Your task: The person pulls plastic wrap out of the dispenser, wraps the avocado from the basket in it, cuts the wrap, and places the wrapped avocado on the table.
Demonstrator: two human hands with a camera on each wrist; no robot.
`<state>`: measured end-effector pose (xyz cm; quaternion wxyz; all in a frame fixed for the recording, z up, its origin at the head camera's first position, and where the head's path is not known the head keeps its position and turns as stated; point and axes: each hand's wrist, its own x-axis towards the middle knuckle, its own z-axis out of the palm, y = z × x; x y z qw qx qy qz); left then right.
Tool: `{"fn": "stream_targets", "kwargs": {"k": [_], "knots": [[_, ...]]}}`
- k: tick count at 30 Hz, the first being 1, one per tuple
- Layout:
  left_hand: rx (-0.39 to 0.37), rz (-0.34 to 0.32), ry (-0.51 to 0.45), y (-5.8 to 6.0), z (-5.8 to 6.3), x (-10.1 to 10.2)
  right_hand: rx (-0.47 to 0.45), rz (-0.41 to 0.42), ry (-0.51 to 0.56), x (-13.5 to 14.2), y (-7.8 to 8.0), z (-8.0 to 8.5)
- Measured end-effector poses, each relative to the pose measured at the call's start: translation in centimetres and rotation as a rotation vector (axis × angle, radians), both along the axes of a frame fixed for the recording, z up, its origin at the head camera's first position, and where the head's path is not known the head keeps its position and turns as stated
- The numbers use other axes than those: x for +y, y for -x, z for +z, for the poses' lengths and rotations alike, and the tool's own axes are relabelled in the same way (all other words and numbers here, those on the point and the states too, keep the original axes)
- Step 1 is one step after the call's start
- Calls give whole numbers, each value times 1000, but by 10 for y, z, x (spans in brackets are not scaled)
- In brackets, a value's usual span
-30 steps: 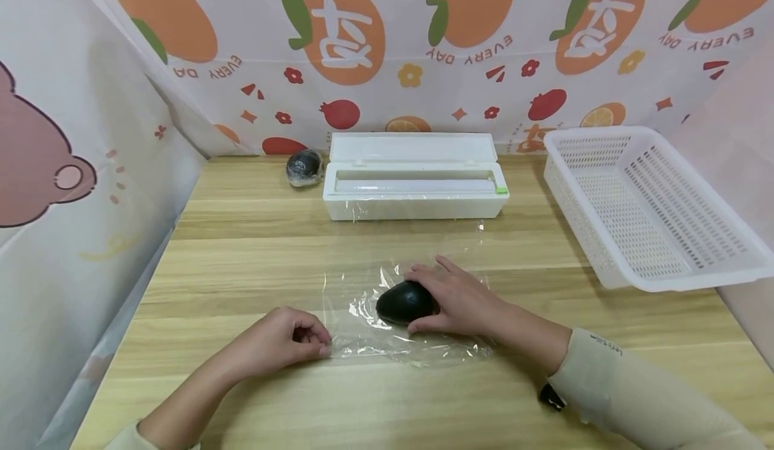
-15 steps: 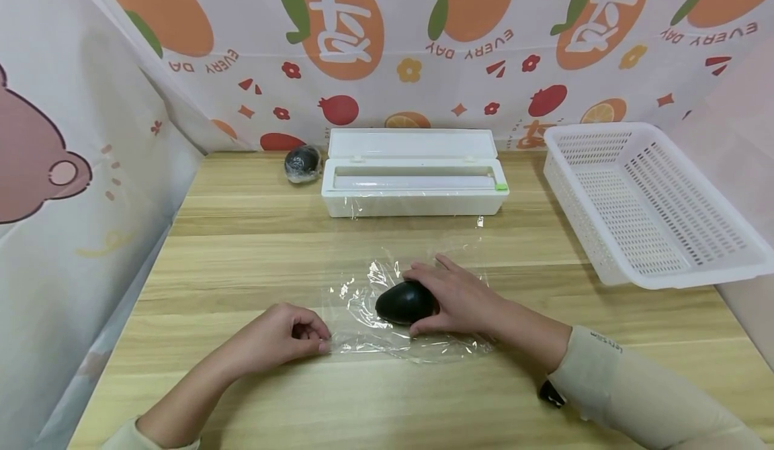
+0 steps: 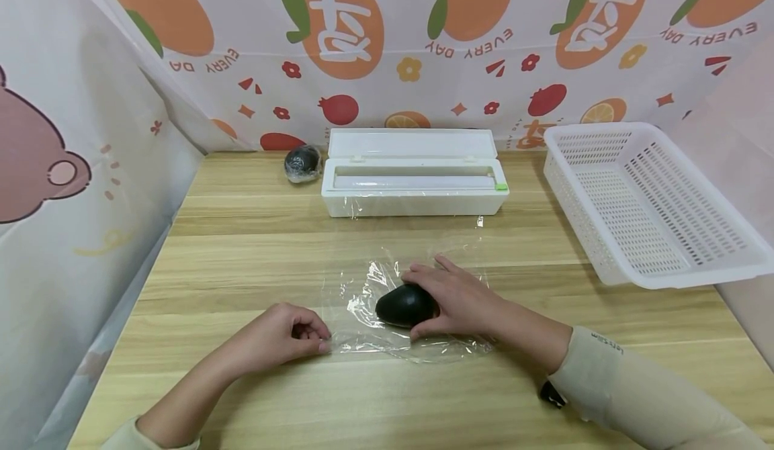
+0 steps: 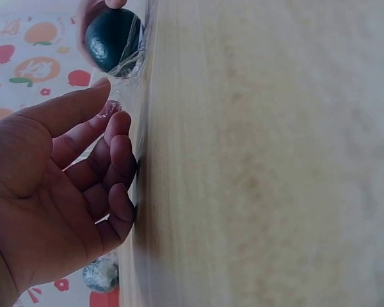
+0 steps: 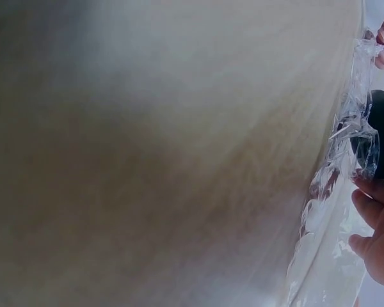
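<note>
A glossy dark green avocado (image 3: 400, 305) lies on a clear sheet of cling film (image 3: 363, 344) spread over the table. My right hand (image 3: 462, 302) grips its right end, thumb on the near side and fingers on the far side. At the sheet's near left corner, my left hand (image 3: 293, 334) pinches the film between thumb and forefinger, other fingers curled in. In the left wrist view, creased film lies against the avocado (image 4: 112, 41). The sheet runs back to a white wrap box (image 3: 416, 205) with its lid raised and a film roll (image 3: 414, 182) inside.
A dark round item wrapped in film (image 3: 302, 164) sits left of the box, at the back of the wooden table (image 3: 242, 248). A white slotted plastic basket (image 3: 595, 248) stands at the right. Printed cloth (image 3: 393, 54) hangs behind the table.
The head view has tilted slightly, and the bright creases in the film around the avocado have shifted a little. Both hands keep their holds in place.
</note>
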<state>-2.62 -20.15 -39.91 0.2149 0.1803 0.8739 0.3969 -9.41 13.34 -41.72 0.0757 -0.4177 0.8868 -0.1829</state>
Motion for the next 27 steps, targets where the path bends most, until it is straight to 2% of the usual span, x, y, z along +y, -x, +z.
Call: {"fn": "stream_targets", "kwargs": {"k": [5, 9, 15, 18, 21, 24, 27], "knots": [[-2, -2, -13, 0, 0, 1, 1, 16, 7, 0, -1, 1], [44, 25, 31, -1, 2, 4, 9, 20, 9, 0, 0, 1], [223, 115, 226, -4, 13, 14, 10, 15, 14, -2, 1, 2], [314, 124, 306, -6, 17, 20, 3, 11, 17, -2, 2, 2], [423, 70, 342, -5, 18, 30, -4, -1, 19, -1, 2, 3], [524, -31, 332, -2, 15, 42, -4, -2, 24, -2, 1, 5], [581, -134, 312, 0, 8, 54, 9, 14, 33, -2, 1, 5]]}}
